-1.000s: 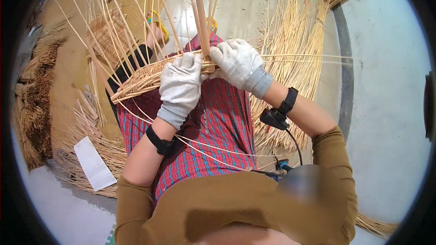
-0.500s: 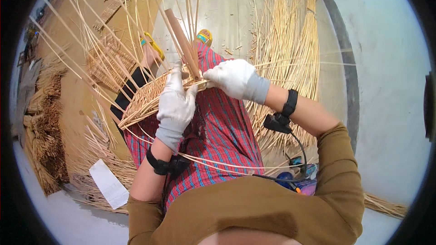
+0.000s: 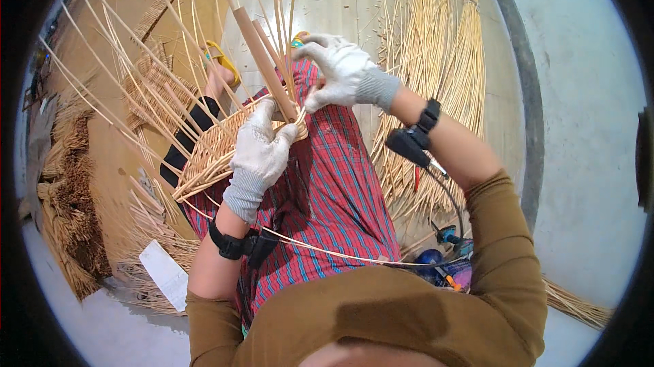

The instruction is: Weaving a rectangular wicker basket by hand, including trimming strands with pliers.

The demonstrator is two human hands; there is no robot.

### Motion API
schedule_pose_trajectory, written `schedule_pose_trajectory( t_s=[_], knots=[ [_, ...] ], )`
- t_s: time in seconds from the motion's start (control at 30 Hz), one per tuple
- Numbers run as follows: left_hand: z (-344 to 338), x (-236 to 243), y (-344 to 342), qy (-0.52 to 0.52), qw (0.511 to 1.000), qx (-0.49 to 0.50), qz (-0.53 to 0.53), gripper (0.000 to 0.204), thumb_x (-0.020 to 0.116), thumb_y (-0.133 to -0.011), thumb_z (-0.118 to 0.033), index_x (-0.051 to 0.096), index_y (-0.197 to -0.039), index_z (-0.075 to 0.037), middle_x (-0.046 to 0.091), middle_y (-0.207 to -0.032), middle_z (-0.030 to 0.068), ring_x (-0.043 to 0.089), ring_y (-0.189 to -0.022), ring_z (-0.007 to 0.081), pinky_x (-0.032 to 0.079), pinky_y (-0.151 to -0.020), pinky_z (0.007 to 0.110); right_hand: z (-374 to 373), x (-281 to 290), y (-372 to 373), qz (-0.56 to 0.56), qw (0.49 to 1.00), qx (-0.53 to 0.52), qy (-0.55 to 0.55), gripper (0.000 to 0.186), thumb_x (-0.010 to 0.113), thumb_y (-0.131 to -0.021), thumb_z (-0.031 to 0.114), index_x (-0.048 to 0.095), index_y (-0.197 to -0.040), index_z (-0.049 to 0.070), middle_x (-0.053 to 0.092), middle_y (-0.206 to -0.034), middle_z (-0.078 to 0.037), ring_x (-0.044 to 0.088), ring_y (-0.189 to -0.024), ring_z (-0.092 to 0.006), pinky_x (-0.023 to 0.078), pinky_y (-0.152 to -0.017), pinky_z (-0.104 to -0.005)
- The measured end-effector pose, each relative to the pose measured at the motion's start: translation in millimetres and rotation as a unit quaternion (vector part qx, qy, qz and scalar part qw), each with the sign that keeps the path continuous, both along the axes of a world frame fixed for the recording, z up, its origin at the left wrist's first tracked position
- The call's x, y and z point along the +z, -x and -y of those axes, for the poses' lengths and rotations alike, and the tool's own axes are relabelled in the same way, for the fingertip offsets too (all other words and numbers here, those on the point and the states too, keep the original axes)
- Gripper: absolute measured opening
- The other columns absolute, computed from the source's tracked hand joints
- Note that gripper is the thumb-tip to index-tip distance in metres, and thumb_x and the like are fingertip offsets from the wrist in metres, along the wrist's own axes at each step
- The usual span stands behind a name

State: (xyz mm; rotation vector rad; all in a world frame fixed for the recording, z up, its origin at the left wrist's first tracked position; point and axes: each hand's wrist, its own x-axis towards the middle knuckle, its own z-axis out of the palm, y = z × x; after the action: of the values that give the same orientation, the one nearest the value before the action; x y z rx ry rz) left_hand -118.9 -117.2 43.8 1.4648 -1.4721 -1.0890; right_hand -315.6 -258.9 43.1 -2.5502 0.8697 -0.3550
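while the half-woven basket (image 3: 211, 149) rests on the lap, the gloved left hand (image 3: 262, 152) closes on its rim at a wooden stick (image 3: 266, 64); the right hand (image 3: 337, 71), fingers loosely spread, touches upright stakes (image 3: 279, 33) just above.

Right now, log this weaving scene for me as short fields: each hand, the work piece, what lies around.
left hand: gloved, gripping the rim of the woven basket
right hand: gloved, fingers spread, at the upright stakes
wooden stick: slanting up from the rim, by the left hand
lap: red plaid cloth
floor: straw bundles at right, white paper at lower left
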Motion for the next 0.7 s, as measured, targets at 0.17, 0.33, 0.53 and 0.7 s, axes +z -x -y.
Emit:
schedule_pose_trajectory(
  t_s=[0.17, 0.33, 0.53, 0.7],
  knots=[
    [0, 3, -2, -0.024, 0.999, 0.018, -0.031, 0.029, 0.064, -0.089, 0.0, 0.058, -0.118, 0.003, 0.068, -0.104, 0.0161, 0.064, -0.1, 0.0199, 0.049, -0.092, 0.033, 21, -30, -26, 0.063, 0.994, 0.026, -0.082, 0.106, 0.088, -0.056, 0.055, 0.048, -0.142, 0.008, 0.048, -0.143, -0.024, 0.045, -0.134, -0.0433, 0.039, -0.113, -0.0448],
    [-2, 11, -4, 0.006, 0.997, -0.012, 0.079, 0.038, 0.069, -0.088, -0.003, 0.057, -0.123, 0.003, 0.068, -0.107, 0.0181, 0.066, -0.102, 0.0244, 0.052, -0.09, 0.036, 19, -35, -15, 0.031, 0.987, 0.084, -0.137, 0.069, 0.083, -0.069, 0.055, 0.067, -0.116, 0.007, 0.058, -0.131, -0.022, 0.051, -0.127, -0.0412, 0.039, -0.111, -0.0464],
    [-22, 6, 2, 0.073, 0.995, 0.043, 0.058, 0.055, 0.073, -0.085, -0.003, 0.05, -0.134, 0.004, 0.063, -0.123, 0.0201, 0.061, -0.116, 0.0315, 0.047, -0.101, 0.039, -10, 4, -3, 0.059, 0.996, 0.061, -0.02, 0.028, 0.078, -0.08, 0.03, 0.073, -0.102, 0.013, 0.063, -0.121, -0.014, 0.057, -0.119, -0.0341, 0.043, -0.104, -0.0436],
    [-55, -16, 0, 0.158, 0.979, 0.034, 0.124, 0.056, 0.069, -0.086, -0.007, 0.051, -0.139, -0.004, 0.055, -0.135, 0.0208, 0.053, -0.129, 0.0373, 0.04, -0.112, 0.041, -63, 25, 26, 0.099, 0.977, -0.027, 0.187, 0.016, 0.075, -0.077, 0.02, 0.073, -0.093, 0.017, 0.069, -0.095, -0.004, 0.063, -0.095, -0.0288, 0.048, -0.087, -0.0426]
  ],
)
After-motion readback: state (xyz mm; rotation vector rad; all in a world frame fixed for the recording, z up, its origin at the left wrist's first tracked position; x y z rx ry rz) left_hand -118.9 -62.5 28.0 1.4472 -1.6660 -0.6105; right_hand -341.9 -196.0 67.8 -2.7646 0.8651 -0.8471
